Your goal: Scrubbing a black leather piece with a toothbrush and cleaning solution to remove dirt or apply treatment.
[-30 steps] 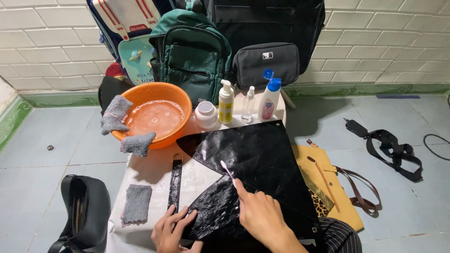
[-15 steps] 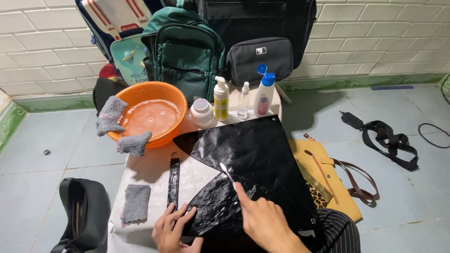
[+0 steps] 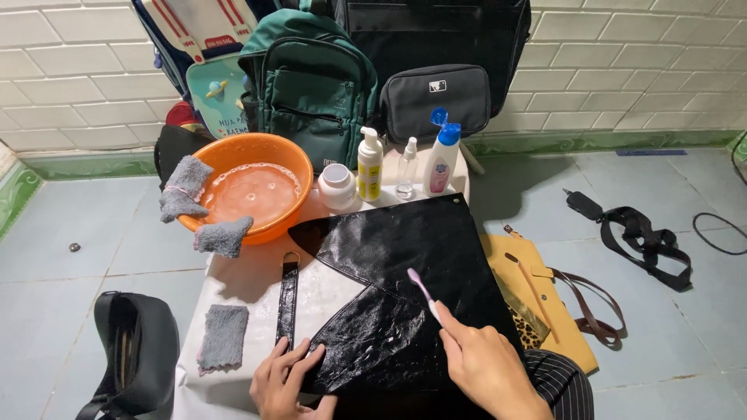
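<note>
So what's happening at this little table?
A person is scrubbing a shiny black bag laid flat on a white table. The right hand holds a toothbrush, bristles on the wet leather, while the left hand pins the bag's lower edge. An orange basin of soapy water, grey cloths and bottles stand behind.

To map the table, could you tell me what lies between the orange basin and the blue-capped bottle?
In the head view: a white jar, a yellow pump bottle and a clear spray bottle.
</note>
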